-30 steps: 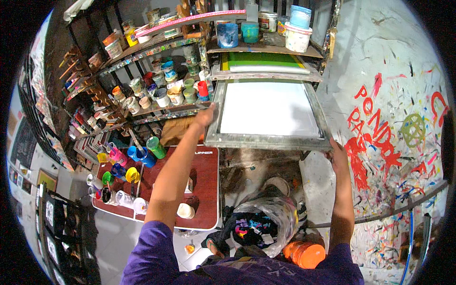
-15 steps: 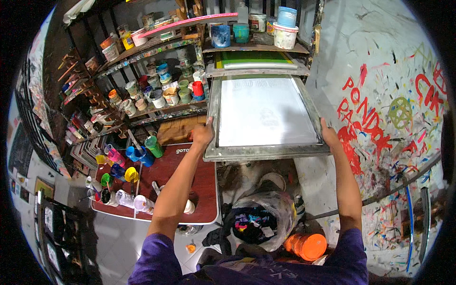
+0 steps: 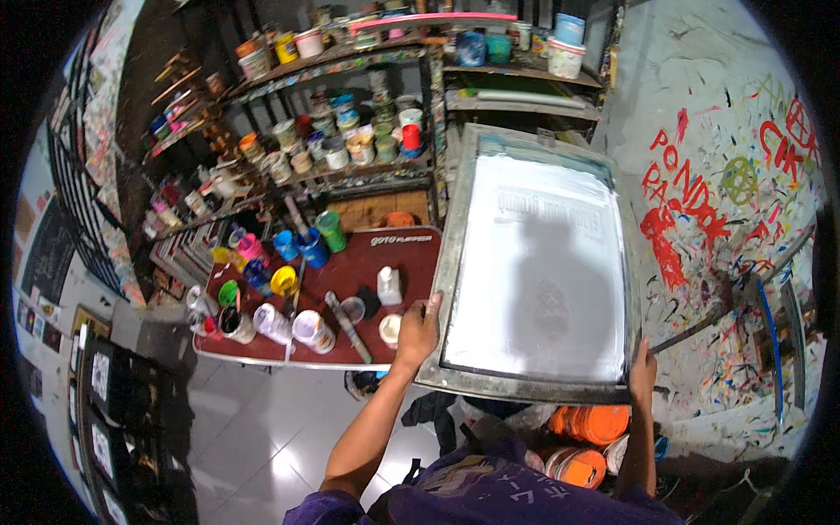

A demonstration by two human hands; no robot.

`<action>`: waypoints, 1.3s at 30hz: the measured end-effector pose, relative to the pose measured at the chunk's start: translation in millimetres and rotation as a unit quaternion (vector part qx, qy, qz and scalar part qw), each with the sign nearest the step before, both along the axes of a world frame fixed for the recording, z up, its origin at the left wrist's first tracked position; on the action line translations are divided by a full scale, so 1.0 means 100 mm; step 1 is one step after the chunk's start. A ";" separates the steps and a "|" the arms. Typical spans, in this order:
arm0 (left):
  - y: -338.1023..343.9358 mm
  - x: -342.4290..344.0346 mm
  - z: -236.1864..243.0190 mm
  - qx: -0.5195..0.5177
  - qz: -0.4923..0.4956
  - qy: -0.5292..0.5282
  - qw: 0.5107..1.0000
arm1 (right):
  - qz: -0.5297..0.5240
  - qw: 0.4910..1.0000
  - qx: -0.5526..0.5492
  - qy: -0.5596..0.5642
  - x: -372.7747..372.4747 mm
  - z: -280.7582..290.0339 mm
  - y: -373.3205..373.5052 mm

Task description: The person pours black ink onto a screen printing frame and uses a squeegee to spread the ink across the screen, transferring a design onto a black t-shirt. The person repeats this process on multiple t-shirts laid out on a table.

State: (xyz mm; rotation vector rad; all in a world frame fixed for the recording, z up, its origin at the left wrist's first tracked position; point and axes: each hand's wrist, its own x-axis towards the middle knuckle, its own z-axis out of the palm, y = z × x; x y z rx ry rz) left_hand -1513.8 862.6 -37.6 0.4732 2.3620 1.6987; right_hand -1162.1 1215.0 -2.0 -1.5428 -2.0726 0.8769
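A framed printing screen (image 3: 538, 262) with white mesh and a worn grey frame is held up between my two hands, slightly tilted. My left hand (image 3: 418, 334) grips the left side of its frame near the lower corner, thumb on top. On the opposite side my right hand (image 3: 643, 372) grips the frame's lower right edge, its fingers partly hidden beneath. Faint lettering and a small round figure show in the mesh, and a dark shadow lies over its middle. Left of the screen, the dark red table (image 3: 385, 271) reaches close to my left hand.
Paint cups, a white bottle (image 3: 388, 286) and a stained stick (image 3: 348, 327) stand or lie on the table. Behind, shelves (image 3: 306, 179) carry several paint tubs. Orange buckets (image 3: 588, 423) sit low at right, beside a paint-splattered wall (image 3: 744, 184).
The screen has come out of the rack slot, nearer to me and lower, both hands still gripping it. My view has turned left, so the table and shelves appear farther right.
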 end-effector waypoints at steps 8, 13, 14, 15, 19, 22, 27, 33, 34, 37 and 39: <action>-1.99 1.27 -0.24 0.011 0.010 -0.009 1.000 | -0.022 0.988 0.068 0.139 1.25 -1.22 -1.83; -3.22 1.81 -0.23 0.001 0.105 0.024 0.994 | -0.053 0.978 0.095 0.178 0.76 -1.51 -2.61; -3.49 1.87 -0.23 -0.013 0.138 0.026 0.990 | -0.048 0.978 0.085 0.186 0.58 -1.51 -2.79; -3.78 1.90 -0.23 0.009 0.165 0.038 0.985 | -0.040 0.977 0.072 0.195 0.38 -1.50 -3.00; -4.69 1.81 -0.34 0.073 0.260 0.124 0.955 | 0.000 0.975 0.029 0.222 -0.65 -1.45 -3.68; -5.12 1.83 -0.32 0.073 0.322 0.128 0.935 | 0.039 0.971 0.004 0.234 -1.23 -1.25 -3.97; -5.72 2.26 -0.16 0.116 0.401 0.116 0.901 | 0.080 0.952 -0.129 0.265 -1.47 -0.67 -4.45; -6.15 2.57 -0.13 0.151 0.478 0.120 0.857 | 0.154 0.937 -0.018 0.314 -1.36 0.08 -5.12; -6.25 2.63 -0.08 0.139 0.486 0.129 0.853 | 0.147 0.939 -0.052 0.307 -1.32 0.15 -5.27; -6.53 2.76 0.05 0.130 0.521 0.145 0.831 | 0.224 0.921 -0.047 0.315 -1.29 0.35 -5.52; -6.72 2.79 0.13 0.099 0.574 0.185 0.791 | 0.195 0.903 0.003 0.382 -1.45 0.36 -5.72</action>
